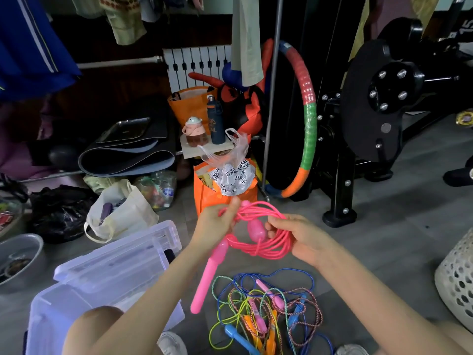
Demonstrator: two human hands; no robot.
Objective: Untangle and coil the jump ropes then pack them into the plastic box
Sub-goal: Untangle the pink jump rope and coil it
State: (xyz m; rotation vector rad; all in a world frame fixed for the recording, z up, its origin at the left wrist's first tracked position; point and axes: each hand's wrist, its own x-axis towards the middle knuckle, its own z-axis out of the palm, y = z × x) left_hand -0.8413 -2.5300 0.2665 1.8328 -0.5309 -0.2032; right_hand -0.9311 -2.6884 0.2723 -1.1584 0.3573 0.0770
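Both hands (left (215, 221), right (297, 239)) gripping coiled pink jump rope (266, 234), above tangled ropes (266, 311)

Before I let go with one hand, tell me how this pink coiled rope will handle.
The pink jump rope is probably floppy: its loops sag between the left hand and right hand, so they would likely spring loose. The hanging handle looks rigid and may swing, tugging the coil open. It seems light; fingers alone hold it.
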